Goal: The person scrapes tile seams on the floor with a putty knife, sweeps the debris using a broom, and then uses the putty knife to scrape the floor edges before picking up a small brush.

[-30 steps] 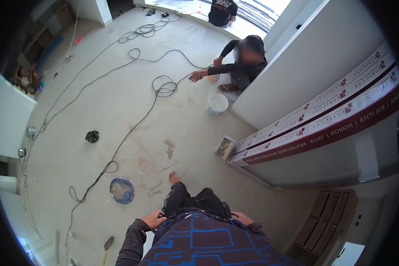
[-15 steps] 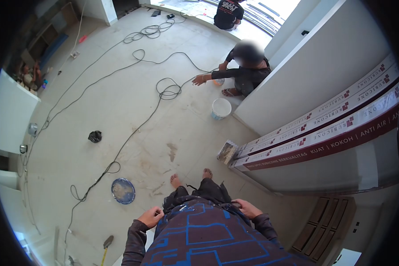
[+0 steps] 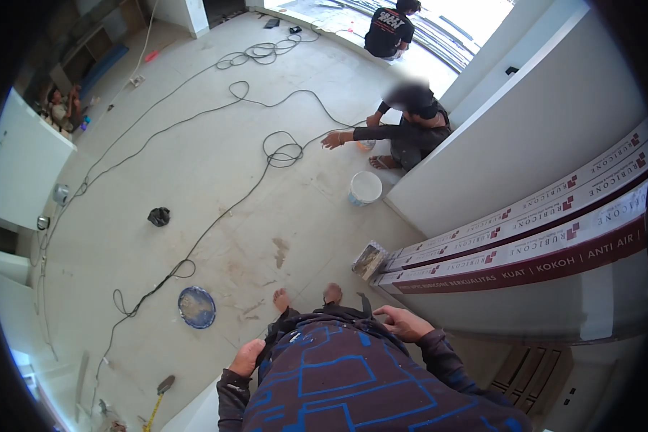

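Note:
My left hand [image 3: 248, 358] is closed at the left side of my waist, its fingers curled against the dark trousers [image 3: 279, 328]. On the other side my right hand [image 3: 405, 324] grips the trousers near the shirt hem, with the index finger partly stretched out. A dark strip of cloth stands up beside it. The patterned shirt [image 3: 338, 374] hides part of the waistband. My bare feet [image 3: 332, 294] are on the tiled floor below.
A blue lid [image 3: 196, 307], a trowel [image 3: 165, 384] and a black plastic bag [image 3: 158, 217] lie on the floor. Cables [image 3: 284, 155] cross it. A white bucket [image 3: 365, 189] stands near a crouching person [image 3: 410, 122]. Long boxed panels [image 3: 518, 252] lean at right. Others sit farther off.
My right hand has shifted up and the left hand slightly down in view, both staying at the trousers. The view has tilted a little. The crouching person's arm stays stretched out.

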A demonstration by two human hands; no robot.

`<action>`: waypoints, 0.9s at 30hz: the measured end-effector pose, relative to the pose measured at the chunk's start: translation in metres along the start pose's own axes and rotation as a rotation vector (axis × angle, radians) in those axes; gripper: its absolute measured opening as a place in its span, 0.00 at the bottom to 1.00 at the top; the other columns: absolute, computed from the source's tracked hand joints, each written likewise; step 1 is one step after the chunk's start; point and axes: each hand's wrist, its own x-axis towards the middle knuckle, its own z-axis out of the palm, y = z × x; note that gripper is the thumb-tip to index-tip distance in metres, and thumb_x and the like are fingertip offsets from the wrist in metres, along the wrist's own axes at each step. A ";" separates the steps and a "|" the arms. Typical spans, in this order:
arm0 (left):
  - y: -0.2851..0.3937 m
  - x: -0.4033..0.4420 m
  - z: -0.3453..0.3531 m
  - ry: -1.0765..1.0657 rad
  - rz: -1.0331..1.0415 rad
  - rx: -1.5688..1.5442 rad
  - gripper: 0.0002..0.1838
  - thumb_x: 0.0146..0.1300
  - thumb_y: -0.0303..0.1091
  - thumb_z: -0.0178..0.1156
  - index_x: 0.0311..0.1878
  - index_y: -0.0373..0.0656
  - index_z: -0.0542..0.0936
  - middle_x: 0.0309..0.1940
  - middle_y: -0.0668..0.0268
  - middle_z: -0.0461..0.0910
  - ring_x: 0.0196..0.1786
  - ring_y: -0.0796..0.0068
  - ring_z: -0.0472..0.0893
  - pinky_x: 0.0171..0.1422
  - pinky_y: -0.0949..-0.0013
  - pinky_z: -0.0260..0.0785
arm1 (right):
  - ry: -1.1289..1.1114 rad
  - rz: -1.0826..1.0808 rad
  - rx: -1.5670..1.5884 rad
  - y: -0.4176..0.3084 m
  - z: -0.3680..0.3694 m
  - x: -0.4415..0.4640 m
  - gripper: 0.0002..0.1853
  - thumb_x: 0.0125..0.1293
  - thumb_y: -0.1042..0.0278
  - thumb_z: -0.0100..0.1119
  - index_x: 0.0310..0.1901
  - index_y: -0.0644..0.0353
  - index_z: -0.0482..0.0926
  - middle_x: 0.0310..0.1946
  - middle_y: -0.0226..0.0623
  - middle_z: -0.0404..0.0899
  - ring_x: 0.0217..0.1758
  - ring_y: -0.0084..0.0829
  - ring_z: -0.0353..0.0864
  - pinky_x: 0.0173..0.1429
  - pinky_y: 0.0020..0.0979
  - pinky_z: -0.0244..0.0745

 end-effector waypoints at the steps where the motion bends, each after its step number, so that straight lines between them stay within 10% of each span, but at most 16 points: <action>1: 0.003 -0.002 0.008 0.006 -0.001 -0.002 0.16 0.72 0.43 0.52 0.46 0.38 0.78 0.36 0.71 0.80 0.36 0.84 0.75 0.43 0.76 0.69 | 0.024 -0.035 -0.026 -0.008 -0.005 0.001 0.22 0.66 0.60 0.60 0.57 0.61 0.72 0.36 0.49 0.82 0.41 0.47 0.82 0.44 0.40 0.74; 8: 0.066 -0.009 0.062 0.144 0.047 -0.258 0.18 0.72 0.41 0.51 0.51 0.35 0.77 0.43 0.62 0.82 0.43 0.74 0.81 0.50 0.70 0.73 | 0.399 -0.187 -0.160 -0.048 -0.010 0.051 0.26 0.60 0.62 0.62 0.59 0.60 0.70 0.37 0.46 0.82 0.44 0.47 0.80 0.48 0.44 0.74; 12: 0.050 0.012 0.047 0.129 0.192 -0.422 0.17 0.72 0.39 0.51 0.53 0.35 0.77 0.46 0.63 0.81 0.48 0.75 0.79 0.55 0.70 0.71 | -0.010 -0.667 -0.210 -0.103 0.030 0.108 0.29 0.61 0.57 0.62 0.62 0.58 0.68 0.48 0.46 0.79 0.54 0.46 0.77 0.55 0.41 0.72; 16: 0.024 0.044 0.024 0.352 0.461 -0.251 0.15 0.73 0.41 0.52 0.49 0.38 0.78 0.40 0.69 0.79 0.42 0.79 0.76 0.50 0.73 0.68 | -0.469 -0.714 -0.247 -0.162 0.088 0.145 0.26 0.64 0.54 0.61 0.59 0.60 0.71 0.46 0.48 0.80 0.52 0.47 0.78 0.54 0.39 0.72; 19: 0.004 0.025 0.018 0.570 0.555 -0.189 0.15 0.73 0.43 0.52 0.46 0.40 0.79 0.36 0.72 0.77 0.39 0.81 0.73 0.47 0.73 0.67 | -0.535 -0.632 -0.285 -0.163 0.142 0.172 0.19 0.63 0.56 0.62 0.41 0.68 0.78 0.29 0.54 0.79 0.36 0.46 0.82 0.43 0.40 0.72; 27: -0.016 -0.041 -0.066 0.551 0.509 -0.346 0.18 0.73 0.46 0.52 0.46 0.38 0.79 0.41 0.69 0.80 0.45 0.80 0.76 0.52 0.74 0.67 | -0.503 -0.876 -0.395 -0.247 0.235 0.198 0.14 0.59 0.62 0.65 0.32 0.68 0.79 0.22 0.48 0.79 0.24 0.35 0.79 0.32 0.35 0.70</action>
